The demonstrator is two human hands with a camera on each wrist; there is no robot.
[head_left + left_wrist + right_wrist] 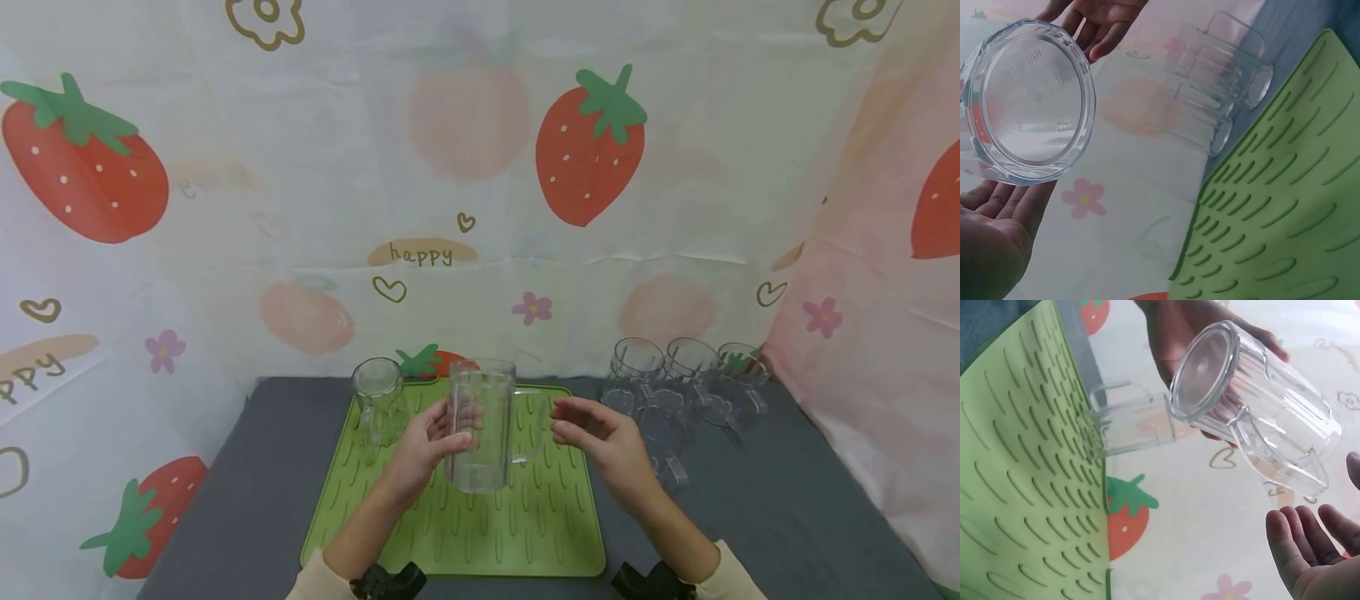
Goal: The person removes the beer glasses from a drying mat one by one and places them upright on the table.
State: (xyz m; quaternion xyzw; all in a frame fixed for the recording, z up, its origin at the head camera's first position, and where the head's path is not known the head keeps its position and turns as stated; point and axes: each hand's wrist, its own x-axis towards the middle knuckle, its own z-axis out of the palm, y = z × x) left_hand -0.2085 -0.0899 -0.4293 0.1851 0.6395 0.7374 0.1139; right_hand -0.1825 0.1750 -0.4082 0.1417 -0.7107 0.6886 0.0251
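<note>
Held up over the green ribbed mat (525,533) is a clear mug (480,467), upright, with its handle to the right. My left hand (415,458) grips its left side, thumb across the front and fingers behind. My right hand (618,454) hovers just right of the handle (1282,469), apart from it, fingers loosely bent with nothing between them. In the left wrist view the mug's round base (1038,103) with raised lettering faces the camera. Another clear mug (380,400) stands on the mat's back left corner.
Several clear mugs (636,367) are grouped on the dark grey tabletop (795,508), right of the mat. Behind the table hangs a white cloth (337,183) printed with strawberries, and a pinkish one (885,400) borders the right side.
</note>
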